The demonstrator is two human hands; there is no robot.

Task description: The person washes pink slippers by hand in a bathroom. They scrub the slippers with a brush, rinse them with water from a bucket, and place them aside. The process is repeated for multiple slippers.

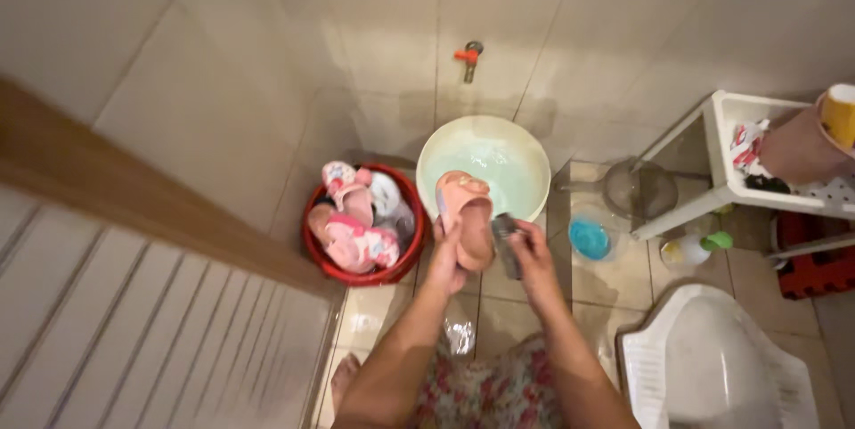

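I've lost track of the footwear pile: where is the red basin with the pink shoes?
In the head view the red basin sits on the floor left of centre, beside the pale green basin, just left of the left hand.

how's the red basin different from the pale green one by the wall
The red basin is smaller and darker; the pale green basin is wider and light. The red basin is piled with pink and white footwear; the pale green basin holds only what looks like water. The red basin sits in the corner, the pale green basin under the tap. Both are round and stand on the tiled floor.
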